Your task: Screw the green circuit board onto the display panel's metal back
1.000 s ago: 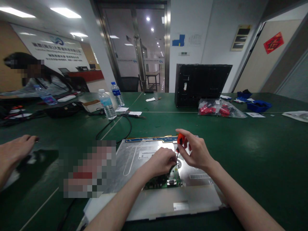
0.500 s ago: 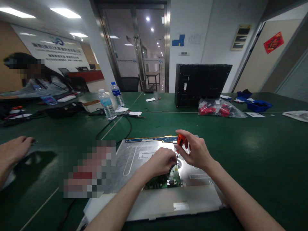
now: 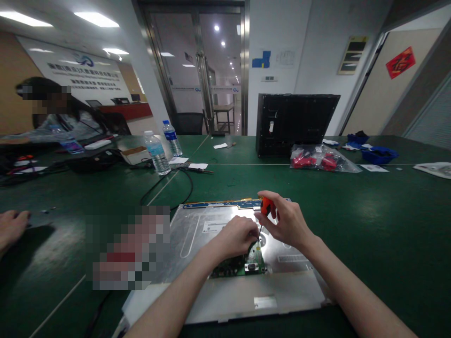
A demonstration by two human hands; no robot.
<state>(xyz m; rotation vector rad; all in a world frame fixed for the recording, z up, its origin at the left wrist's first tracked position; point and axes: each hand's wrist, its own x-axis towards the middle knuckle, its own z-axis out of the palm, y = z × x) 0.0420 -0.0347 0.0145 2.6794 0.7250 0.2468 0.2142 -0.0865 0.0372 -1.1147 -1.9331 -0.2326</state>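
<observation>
Head view: right hand (image 3: 287, 218) is half-curled round a slim orange-and-black screwdriver (image 3: 266, 206), tip near the far right of a flat green circuit board (image 3: 256, 257) on a silver metal panel (image 3: 186, 225). Left hand (image 3: 237, 236) is bunched beside it, can't tell holding what. Leaning shaft could slip, gouging board.

The screwdriver (image 3: 266, 206) has an orange and black handle. The panel (image 3: 192, 232) is silver grey, the circuit board (image 3: 260, 258) is green, the table (image 3: 369, 244) dark green.
</observation>
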